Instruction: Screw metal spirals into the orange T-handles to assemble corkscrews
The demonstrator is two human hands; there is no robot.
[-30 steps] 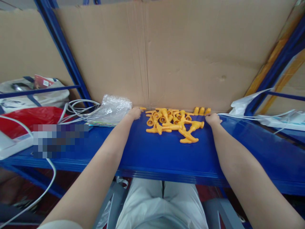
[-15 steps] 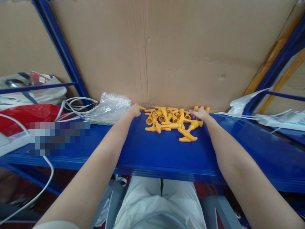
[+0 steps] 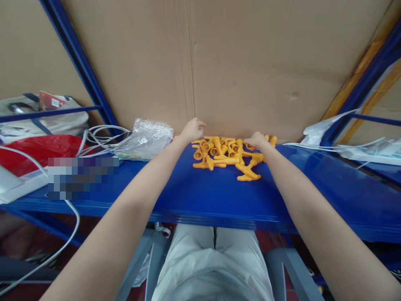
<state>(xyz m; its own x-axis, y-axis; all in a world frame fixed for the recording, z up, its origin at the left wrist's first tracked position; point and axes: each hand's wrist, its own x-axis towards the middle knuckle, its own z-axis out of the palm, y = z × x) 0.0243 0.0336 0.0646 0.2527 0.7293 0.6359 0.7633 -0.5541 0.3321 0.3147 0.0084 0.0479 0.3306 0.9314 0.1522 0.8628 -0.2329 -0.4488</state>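
A heap of yellow-orange plastic T-shaped handles (image 3: 227, 160) with hollow cup-like ends lies on the blue shelf top (image 3: 216, 196), close to the cardboard at the back. Above the heap's back left edge is my left hand (image 3: 194, 129); its visible fingers are apart, and nothing shows in them. My right hand (image 3: 257, 139) reaches down over the back right of the heap, among the handles. Its fingers are hidden behind the hand, so any hold on a handle is not visible.
A cardboard panel (image 3: 238, 62) closes off the back. To the left are clear plastic packaging (image 3: 147, 138), white cables (image 3: 94, 136) and a red bag (image 3: 40, 152). A power strip (image 3: 372, 152) lies at the right. Blue posts (image 3: 83, 58) frame the shelf.
My left hand has lifted and moved right from the heap's left end. My right hand has shifted slightly left and back, its fingers now out of sight. The heap looks much the same.
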